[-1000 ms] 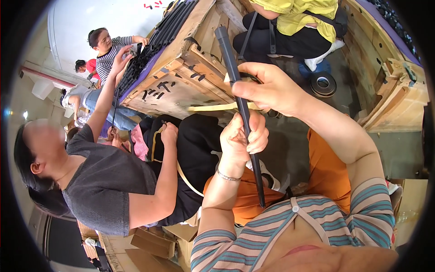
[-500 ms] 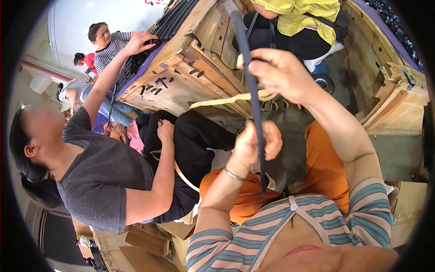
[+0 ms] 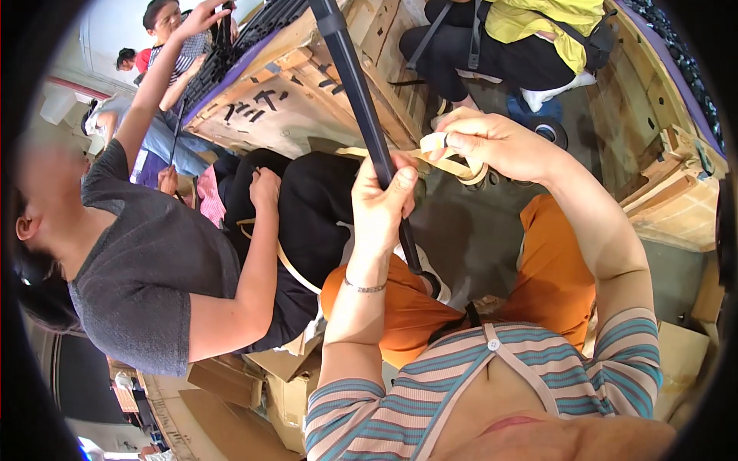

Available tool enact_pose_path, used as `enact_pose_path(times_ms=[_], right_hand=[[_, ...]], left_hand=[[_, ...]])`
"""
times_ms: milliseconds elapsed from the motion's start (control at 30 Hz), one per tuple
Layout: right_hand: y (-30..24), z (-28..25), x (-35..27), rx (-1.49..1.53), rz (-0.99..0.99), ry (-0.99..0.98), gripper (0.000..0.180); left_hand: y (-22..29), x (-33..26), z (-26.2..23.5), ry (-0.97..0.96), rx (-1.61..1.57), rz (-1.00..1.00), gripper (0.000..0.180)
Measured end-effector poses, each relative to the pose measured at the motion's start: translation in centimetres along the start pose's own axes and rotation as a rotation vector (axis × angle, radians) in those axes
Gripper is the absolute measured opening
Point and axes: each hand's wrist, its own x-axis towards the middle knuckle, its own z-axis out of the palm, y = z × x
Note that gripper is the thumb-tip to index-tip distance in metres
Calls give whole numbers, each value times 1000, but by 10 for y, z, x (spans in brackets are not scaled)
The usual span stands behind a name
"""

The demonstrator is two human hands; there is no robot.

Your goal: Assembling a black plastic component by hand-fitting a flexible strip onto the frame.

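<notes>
My left hand [image 3: 382,198] is closed round a long black tube [image 3: 358,96], which slants from the top edge down to just above my left thigh. The tube has a wider collar near its upper visible end. Just right of it, my right hand [image 3: 500,147] pinches a pale yellow strip [image 3: 474,175] between thumb and fingers. The strip hangs in loops below that hand, and part of it runs left past the tube. My right hand is apart from the tube.
A wooden crate [image 3: 254,119] with many black tubes [image 3: 231,65] stands ahead on the left; another crate [image 3: 680,192] is at right. A co-worker in a grey shirt [image 3: 154,265] sits close on my left. A person in yellow [image 3: 538,31] sits ahead. Cardboard boxes [image 3: 231,415] lie lower left.
The tube has shifted left and now leans the other way, with my left hand higher on it. My right hand has come off the tube and moved down slightly, pinching the strip.
</notes>
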Motion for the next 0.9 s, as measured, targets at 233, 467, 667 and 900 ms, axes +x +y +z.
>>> enact_pose_path(times_ms=[233, 467, 667, 900], right_hand=[[-9, 13, 0, 33, 105, -98, 26], [-17, 8, -1, -16, 223, -171, 28], [-9, 10, 2, 188, 270, -265, 26], [-18, 26, -1, 347, -1, -256, 23]], left_hand=[[0, -1, -8, -86, -71, -94, 20], [15, -2, -13, -26, 14, -91, 11], [13, -2, -18, -70, 47, -145, 10], [8, -6, -11, -141, -55, -238, 15]])
